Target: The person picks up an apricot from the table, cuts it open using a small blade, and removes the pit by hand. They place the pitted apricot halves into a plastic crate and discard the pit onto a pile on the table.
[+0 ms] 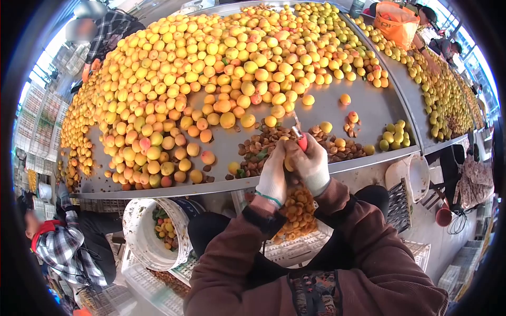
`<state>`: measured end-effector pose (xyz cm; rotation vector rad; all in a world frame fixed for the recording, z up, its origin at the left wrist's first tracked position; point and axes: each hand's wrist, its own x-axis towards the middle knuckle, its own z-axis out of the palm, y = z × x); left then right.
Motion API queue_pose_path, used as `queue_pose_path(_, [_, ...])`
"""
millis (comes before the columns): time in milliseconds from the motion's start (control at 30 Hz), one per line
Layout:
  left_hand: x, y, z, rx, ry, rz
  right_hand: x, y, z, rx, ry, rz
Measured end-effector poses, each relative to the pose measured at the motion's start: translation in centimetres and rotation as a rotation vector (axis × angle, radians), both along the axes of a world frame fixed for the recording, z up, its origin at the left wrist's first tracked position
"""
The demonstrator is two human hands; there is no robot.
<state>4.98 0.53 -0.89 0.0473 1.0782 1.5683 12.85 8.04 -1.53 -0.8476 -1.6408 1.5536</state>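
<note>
My right hand (312,164), in a pale glove, is closed around a small knife with a red handle (302,142). Its metal blade points up and away over the table. Against it is my left hand (273,178), gloved in white and curled around an apricot (288,162), only partly visible between the hands. Just beyond both hands lies a heap of brown apricot pits (258,152) on the metal table (337,100). Below my hands, a white crate (295,254) holds orange apricot halves (298,213).
Whole apricots (174,68) cover much of the table. Greenish fruit (394,136) sits near the right edge. A white bucket (134,226) with fruit stands at lower left, another bucket (414,176) at right. Co-workers (68,242) are at the sides; an orange bag (396,23) is at the far right.
</note>
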Motion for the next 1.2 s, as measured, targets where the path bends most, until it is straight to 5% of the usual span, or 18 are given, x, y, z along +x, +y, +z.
queue_pose_path(167, [0.4,0.4,0.8,0.008,-0.032,0.170,-0.5,0.5,-0.6,0.081,-0.028,0.000])
queue_pose_path(267, [-0.5,0.6,-0.7,0.105,-0.050,0.140,-1.0,1.3,0.9,-0.087,0.138,-0.207])
queue_pose_path(467, [-0.4,0.5,0.5,0.058,-0.131,0.172,-1.5,1.7,6.4,-0.344,0.525,-0.106])
queue_pose_path(667, [-0.5,0.4,-1.1,0.155,-0.193,0.033,-3.0,-0.4,7.2,-0.241,0.615,-0.030])
queue_pose_path(700, [0.1,0.9,-2.4,0.212,0.070,0.110,-3.0,-0.6,7.2,-0.188,0.581,-0.033])
queue_pose_path(833, [0.5,0.4,-0.2,0.275,0.085,0.254,-3.6,-1.7,6.0,0.018,0.542,-0.064])
queue_pose_path(933, [-0.6,0.7,-3.7,0.337,0.163,0.054,-3.6,-1.2,3.3,0.274,0.417,-0.033])
queue_pose_path(967, [-0.7,0.6,-3.4,0.310,0.458,0.122,-3.6,-1.0,2.9,0.284,0.466,0.074])
queue_pose_path(1000, [-0.7,0.5,-3.2,0.276,0.753,0.189,-3.7,-0.9,2.5,0.285,0.465,0.079])
queue_pose_path(1067, [-0.8,0.4,-1.0,0.130,0.711,0.171,-4.6,-1.3,3.6,-0.166,0.765,0.100])
queue_pose_path(1100, [-0.9,0.4,-0.3,-0.014,0.669,0.146,-4.8,-1.5,4.7,-0.186,0.687,0.017])
queue_pose_path(1200, [-1.2,1.7,-2.8,0.117,0.771,0.297,-5.4,-1.1,5.0,-0.137,0.672,-0.076])
